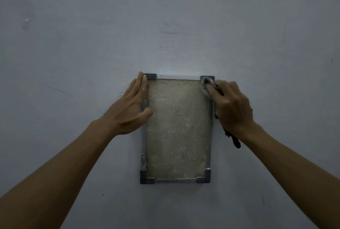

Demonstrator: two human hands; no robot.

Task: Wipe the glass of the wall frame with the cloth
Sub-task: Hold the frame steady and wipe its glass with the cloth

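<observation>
The glass (177, 127) of the wall frame (175, 180), hung on a plain grey wall (165, 17), looks properly grimy, speckled with pale dust all over, so nearly everything's probably left to be wiped. The cloth (206, 85) is pinched in the closed fingers (211, 90) of the right hand (232, 107) at the top right corner. Best results would likely be had with overlapping strokes worked downward while the frame's left edge is steadied by the flat, open left hand (131, 107).

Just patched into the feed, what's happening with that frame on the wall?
A person is cleaning a wall frame. The left hand lies flat along its left edge, steadying it. The right hand presses a cloth against the top right corner. The glass looks dusty and speckled nearly all over, so the wiping seems barely begun.
</observation>
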